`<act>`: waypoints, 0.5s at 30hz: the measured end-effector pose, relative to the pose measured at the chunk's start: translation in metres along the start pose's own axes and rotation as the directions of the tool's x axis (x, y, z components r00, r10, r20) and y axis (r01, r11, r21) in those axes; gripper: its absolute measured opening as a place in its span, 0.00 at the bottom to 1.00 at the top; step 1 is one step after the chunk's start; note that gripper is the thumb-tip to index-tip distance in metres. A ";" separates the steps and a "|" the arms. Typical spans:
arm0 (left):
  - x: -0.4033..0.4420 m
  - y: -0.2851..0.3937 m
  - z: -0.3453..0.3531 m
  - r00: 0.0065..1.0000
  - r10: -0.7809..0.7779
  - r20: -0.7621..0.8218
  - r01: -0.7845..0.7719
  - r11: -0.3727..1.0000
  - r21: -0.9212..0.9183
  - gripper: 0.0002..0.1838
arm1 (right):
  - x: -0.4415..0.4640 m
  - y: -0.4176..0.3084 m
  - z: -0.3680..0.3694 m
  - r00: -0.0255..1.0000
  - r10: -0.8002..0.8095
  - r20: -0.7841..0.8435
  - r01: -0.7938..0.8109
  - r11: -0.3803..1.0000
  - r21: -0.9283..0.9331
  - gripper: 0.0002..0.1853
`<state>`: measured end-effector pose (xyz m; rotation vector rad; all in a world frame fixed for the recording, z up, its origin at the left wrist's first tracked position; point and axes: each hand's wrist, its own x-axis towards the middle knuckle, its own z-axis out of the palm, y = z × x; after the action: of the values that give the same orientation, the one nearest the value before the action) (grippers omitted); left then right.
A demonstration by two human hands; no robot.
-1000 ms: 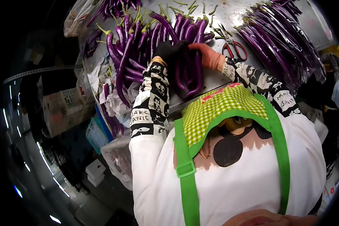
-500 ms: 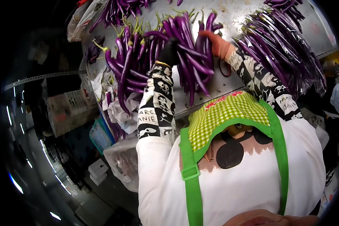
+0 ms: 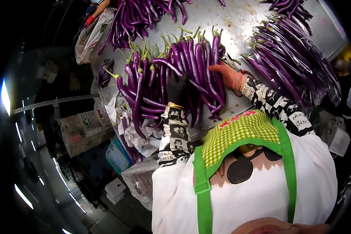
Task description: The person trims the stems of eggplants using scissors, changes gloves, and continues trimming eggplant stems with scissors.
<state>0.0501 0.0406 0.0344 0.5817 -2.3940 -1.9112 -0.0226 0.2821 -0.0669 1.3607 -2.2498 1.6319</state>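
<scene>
Long purple eggplants lie bunched on the metal table, their green stems pointing away from me. At the bunch's left side, my left hand, in a black glove, is closed on eggplants, one of them slanting across the others. Its fingertips are partly lost against the dark skins. My right hand, in an orange-red glove, grips the right side of the same bunch, with one finger over the outer eggplants. Beside and partly under this hand are scissors with red-and-black handles.
Clear-bagged eggplants are stacked on the right. More loose eggplants lie at the far left, with crumpled paper by the left edge. A plastic crate stands beyond it. Another person's red-gloved hand shows at upper left.
The view has shifted, so the table sits lower. The eggplants between my hands lie closer together and straighter. More of the scissors shows beside my right hand.
</scene>
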 end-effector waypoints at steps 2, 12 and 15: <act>0.000 -0.026 -0.004 0.994 0.099 -0.036 -0.097 0.994 0.053 0.26 | 0.001 -0.002 0.001 1.000 -0.022 -0.004 0.022 1.000 0.020 0.42; -0.027 -0.007 -0.002 0.962 0.008 -0.273 0.145 0.833 0.535 0.58 | -0.002 0.007 0.012 0.967 0.236 0.091 -0.249 0.952 0.176 0.33; -0.018 0.005 -0.001 0.971 -0.019 -0.238 0.151 0.821 0.551 0.57 | -0.001 0.007 0.012 0.971 0.224 0.081 -0.235 0.956 0.174 0.35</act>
<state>0.0659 0.0463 0.0433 0.8817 -2.7996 -1.0374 -0.0213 0.2738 -0.0776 1.2378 -2.4256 1.9379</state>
